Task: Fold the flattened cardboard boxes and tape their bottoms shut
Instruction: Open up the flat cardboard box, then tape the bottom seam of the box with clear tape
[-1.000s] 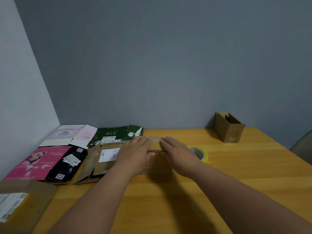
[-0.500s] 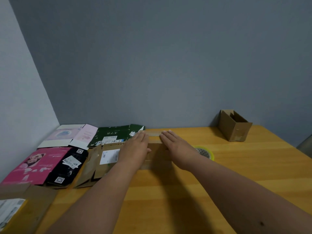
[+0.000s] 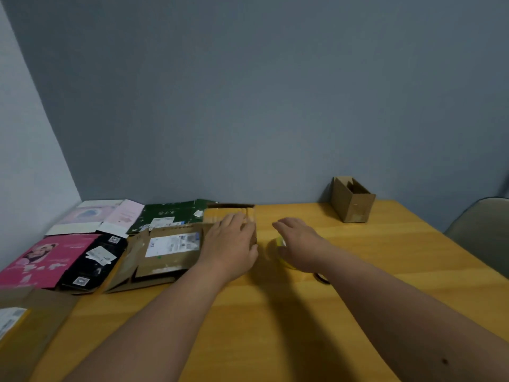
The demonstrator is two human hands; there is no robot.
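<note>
Pressing our left hand (image 3: pixel 230 245) flat on the brown box (image 3: pixel 234 216), fingers straight; our right hand (image 3: pixel 298 244) hovers loosely spread over the tape roll (image 3: pixel 280 242), gripping nothing. One folded box (image 3: pixel 352 199) stands far right on the counter (image 3: pixel 385 271); flattened boxes (image 3: pixel 165 252) remain at left.

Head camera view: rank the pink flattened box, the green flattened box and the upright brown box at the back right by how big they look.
1. pink flattened box, largest, though it lies nearer the camera.
2. green flattened box.
3. upright brown box, smallest, but farthest away, so true size stays unsure.
</note>
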